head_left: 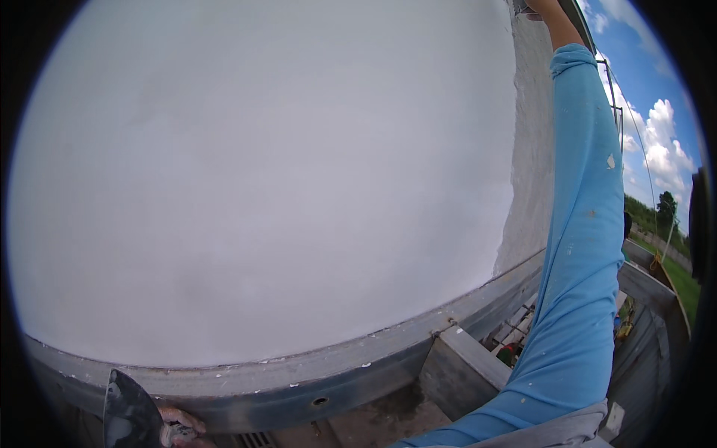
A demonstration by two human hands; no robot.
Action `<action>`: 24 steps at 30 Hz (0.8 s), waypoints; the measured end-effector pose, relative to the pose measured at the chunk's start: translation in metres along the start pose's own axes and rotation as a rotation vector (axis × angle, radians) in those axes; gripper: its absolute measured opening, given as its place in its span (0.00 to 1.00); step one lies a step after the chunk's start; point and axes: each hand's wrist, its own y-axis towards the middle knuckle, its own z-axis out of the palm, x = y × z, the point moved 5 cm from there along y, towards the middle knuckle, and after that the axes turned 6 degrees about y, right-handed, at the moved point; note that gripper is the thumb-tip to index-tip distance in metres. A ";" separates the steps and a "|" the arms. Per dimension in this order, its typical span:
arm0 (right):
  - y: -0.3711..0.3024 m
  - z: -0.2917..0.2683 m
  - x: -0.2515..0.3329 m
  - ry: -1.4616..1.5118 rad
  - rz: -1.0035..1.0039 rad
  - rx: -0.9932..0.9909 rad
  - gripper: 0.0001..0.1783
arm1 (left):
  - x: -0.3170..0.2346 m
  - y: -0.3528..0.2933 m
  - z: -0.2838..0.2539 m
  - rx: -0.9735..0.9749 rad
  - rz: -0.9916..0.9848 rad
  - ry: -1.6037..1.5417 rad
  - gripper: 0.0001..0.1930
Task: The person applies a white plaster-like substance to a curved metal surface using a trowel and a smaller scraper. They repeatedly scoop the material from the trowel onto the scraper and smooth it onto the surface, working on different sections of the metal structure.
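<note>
A wide white-coated wall point(284, 179) fills most of the head view, with a rough grey strip point(532, 142) along its right edge. My right arm, in a blue sleeve with white specks, stretches up to the top right. There my right hand point(539, 9), partly cut off by the frame, closes around a grey metal-looking tool against the strip; its kind cannot be made out. Low on the left, my left hand point(183, 428) is smeared with white and holds a dark flat-bladed trowel point(128, 412), its blade tilted upward near the ledge.
A metal ledge point(314, 373) with white spatters runs along the wall's foot. Beyond it a grey box-shaped beam point(467, 358) juts out beside the platform floor point(381, 418). Right of my arm are metal panels point(638, 358), a cable, grass, trees and cloudy sky.
</note>
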 end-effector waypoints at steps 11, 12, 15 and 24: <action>-0.048 0.033 -0.019 -0.074 0.086 0.128 0.25 | -0.005 -0.007 -0.005 0.024 0.013 0.008 0.19; -0.042 0.036 -0.021 0.086 -0.036 0.076 0.26 | -0.003 -0.008 -0.005 0.025 0.012 -0.005 0.19; -0.030 0.049 -0.016 0.281 -0.179 -0.022 0.29 | 0.003 -0.010 -0.002 0.028 0.003 -0.030 0.19; -0.065 0.024 0.132 -0.076 -0.198 -0.039 0.25 | 0.003 -0.006 -0.004 0.040 0.002 -0.017 0.19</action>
